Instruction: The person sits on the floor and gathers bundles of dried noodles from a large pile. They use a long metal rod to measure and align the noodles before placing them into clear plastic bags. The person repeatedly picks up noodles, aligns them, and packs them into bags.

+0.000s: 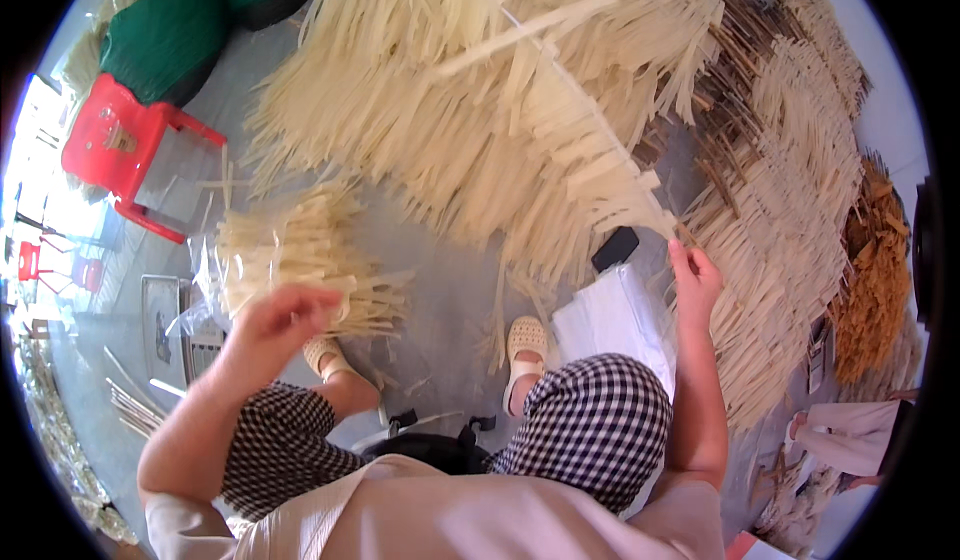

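My right hand (696, 279) pinches the near end of a long thin stick (600, 121). Pale flat strips are fixed along the stick, which runs away from me to the upper left. Blurred, my left hand (281, 316) hovers above a bundle of pale strips (292, 237) that lies partly in clear plastic. A light bit shows at its fingertips, but whether it is gripped is unclear. Ahead of my feet, a wide layer of pale strips (390, 132) spreads over the floor. One loose flat strip (525, 35) lies across the stick.
White plastic sheets (611, 316) and a black phone-like object (615, 249) lie beside my right knee. Stacked pale strips on sticks (780, 260) line the right, near an orange-brown pile (874, 297). A red plastic stool (124, 144) and green sacks (165, 35) stand left. Another person's legs (847, 429) show at right.
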{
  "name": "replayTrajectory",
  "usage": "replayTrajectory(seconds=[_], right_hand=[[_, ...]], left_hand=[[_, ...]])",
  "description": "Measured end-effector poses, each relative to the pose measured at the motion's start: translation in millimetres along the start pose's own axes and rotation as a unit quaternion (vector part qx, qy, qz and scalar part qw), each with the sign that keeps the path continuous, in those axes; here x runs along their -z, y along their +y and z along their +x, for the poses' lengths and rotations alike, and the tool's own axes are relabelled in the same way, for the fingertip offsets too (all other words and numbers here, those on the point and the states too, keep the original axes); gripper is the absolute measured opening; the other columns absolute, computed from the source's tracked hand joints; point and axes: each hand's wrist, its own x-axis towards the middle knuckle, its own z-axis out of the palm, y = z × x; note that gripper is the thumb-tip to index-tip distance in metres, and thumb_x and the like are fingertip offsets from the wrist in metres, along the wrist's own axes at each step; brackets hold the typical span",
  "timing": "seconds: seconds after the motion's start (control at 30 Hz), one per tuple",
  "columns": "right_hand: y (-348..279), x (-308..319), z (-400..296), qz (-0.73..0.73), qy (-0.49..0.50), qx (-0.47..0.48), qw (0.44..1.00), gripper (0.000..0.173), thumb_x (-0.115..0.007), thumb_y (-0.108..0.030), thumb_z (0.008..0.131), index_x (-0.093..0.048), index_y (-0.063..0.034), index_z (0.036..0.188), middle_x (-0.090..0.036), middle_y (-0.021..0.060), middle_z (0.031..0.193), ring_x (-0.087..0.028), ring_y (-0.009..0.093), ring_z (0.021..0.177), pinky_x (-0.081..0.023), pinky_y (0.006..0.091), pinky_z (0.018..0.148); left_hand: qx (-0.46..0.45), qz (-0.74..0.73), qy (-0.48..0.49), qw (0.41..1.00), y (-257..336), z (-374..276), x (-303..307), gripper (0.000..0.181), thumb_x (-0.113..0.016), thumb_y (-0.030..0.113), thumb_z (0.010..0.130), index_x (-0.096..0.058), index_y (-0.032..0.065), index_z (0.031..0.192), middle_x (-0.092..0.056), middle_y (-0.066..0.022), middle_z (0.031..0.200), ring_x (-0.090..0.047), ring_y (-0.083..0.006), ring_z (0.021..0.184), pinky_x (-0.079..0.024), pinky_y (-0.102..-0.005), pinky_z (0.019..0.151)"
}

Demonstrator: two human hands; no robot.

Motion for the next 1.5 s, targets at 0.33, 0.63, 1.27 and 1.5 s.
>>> replayTrajectory(seconds=[0.33, 0.63, 1.27, 1.5], right_hand=[[115, 2, -66, -0.083, -0.122, -0.025, 0.989, 0.024, -0.076, -0.020, 0.079, -0.062, -0.0029, 0.070, -0.049, 0.0015, 0.056, -0.042, 0.007, 0.054, -0.038, 0.0250, 0.052], [102, 15, -28, -0.185, -0.139, 0.132, 0.964, 0.017, -0.076, -0.014, 0.071, -0.062, -0.0043, 0.070, -0.053, 0.0043, 0.057, -0.053, 0.022, 0.054, -0.042, 0.0295, 0.054], [134, -76, -47, 0.367, -0.091, -0.159, 0.912, 0.050, -0.029, -0.044, 0.102, -0.049, -0.0040, 0.126, -0.056, 0.0142, 0.123, -0.050, 0.026, 0.119, -0.036, 0.0398, 0.104], [128, -81, -47, 0.405, -0.152, -0.170, 0.886, 0.058, -0.044, -0.044, 0.098, -0.037, -0.0074, 0.142, -0.044, 0.0129, 0.141, -0.043, 0.024, 0.130, -0.027, 0.0361, 0.112]], left_hand=[[-0.154, 0.217, 0.237, 0.934, -32, 182, -1, 0.058, -0.056, 0.005, 0.085, -0.044, 0.0211, 0.139, -0.027, -0.0109, 0.149, -0.062, -0.0169, 0.084, -0.051, -0.0315, 0.080], [-0.073, 0.375, 0.086, 0.920, -74, 251, -8, 0.036, -0.054, 0.007, 0.082, -0.061, 0.0172, 0.116, -0.055, -0.0041, 0.123, -0.063, -0.0251, 0.082, -0.050, -0.0377, 0.077], [-0.128, 0.301, 0.197, 0.924, -68, 191, -63, 0.021, -0.057, 0.008, 0.079, -0.070, 0.0128, 0.096, -0.064, -0.0057, 0.096, -0.063, -0.0271, 0.078, -0.050, -0.0356, 0.073], [-0.104, 0.204, 0.159, 0.960, -41, 193, -91, 0.021, -0.057, 0.012, 0.081, -0.070, 0.0113, 0.097, -0.063, -0.0064, 0.096, -0.062, -0.0282, 0.085, -0.049, -0.0385, 0.078]])
